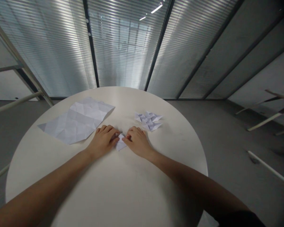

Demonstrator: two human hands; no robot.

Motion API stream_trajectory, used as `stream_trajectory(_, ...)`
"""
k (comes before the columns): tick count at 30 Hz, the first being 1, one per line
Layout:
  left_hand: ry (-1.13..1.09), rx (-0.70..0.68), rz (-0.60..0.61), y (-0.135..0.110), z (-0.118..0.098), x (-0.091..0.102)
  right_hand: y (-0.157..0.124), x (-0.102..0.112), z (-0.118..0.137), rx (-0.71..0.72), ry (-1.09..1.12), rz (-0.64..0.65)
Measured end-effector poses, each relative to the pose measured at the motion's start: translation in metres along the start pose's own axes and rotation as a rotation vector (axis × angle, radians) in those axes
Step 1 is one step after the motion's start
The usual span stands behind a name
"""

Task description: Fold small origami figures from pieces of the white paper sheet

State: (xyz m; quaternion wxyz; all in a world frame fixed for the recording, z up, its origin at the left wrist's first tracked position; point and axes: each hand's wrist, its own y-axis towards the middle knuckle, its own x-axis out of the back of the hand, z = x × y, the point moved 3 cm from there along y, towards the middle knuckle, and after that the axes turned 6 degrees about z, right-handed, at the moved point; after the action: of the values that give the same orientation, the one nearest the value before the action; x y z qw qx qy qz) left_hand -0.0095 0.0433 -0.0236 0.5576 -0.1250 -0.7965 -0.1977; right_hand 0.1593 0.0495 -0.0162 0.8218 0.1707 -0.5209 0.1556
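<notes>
A small folded piece of white paper (120, 143) lies on the table between my two hands. My left hand (105, 138) pinches its left side, thumb and fingers closed on the edge. From the right, my right hand (137, 140) grips the other side with its thumb and curled fingers. Parts of the paper are hidden under the fingers. Just beyond my right hand sits a group of folded white paper pieces (149, 119) with pointed tips. To the left of my left hand is a large creased paper sheet (78, 118), spread out and slightly raised at its edges.
The round white table (123, 195) carries all the paper. Behind it stands a glass wall with blinds (123, 56). Pale chair frames (16, 102) are at the left, and more chair legs (265, 121) stand on the grey floor at the right.
</notes>
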Motion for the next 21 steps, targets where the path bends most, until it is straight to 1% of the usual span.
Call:
stream_trajectory(4, -0.113, -0.048, 0.018, 0.002, 0.005, -0.002, -0.005, -0.001, -0.004, 0.105, 0.124, 0.023)
stream_trajectory(7, -0.243, -0.029, -0.024, 0.001, 0.006, -0.001, -0.005, -0.002, -0.008, 0.122, 0.318, -0.008)
stream_trajectory(11, -0.586, 0.048, -0.055, -0.003, -0.001, 0.002, -0.004, -0.002, -0.008, 0.160, 0.649, -0.101)
stream_trajectory(13, -0.730, 0.055, -0.118, -0.005, -0.004, 0.005, -0.004, -0.002, -0.006, 0.188, 0.755, -0.149)
stream_trajectory(14, -0.766, 0.051, -0.159, -0.007, -0.006, 0.007, -0.004, -0.002, -0.005, 0.196, 0.811, -0.165)
stream_trajectory(17, -0.747, 0.042, -0.259, -0.010, -0.009, 0.012, -0.005, -0.004, -0.002, 0.189, 1.001, -0.173)
stream_trajectory(21, -0.669, 0.010, -0.329, -0.015, -0.015, 0.017, -0.005, -0.007, 0.000, 0.153, 1.181, -0.149)
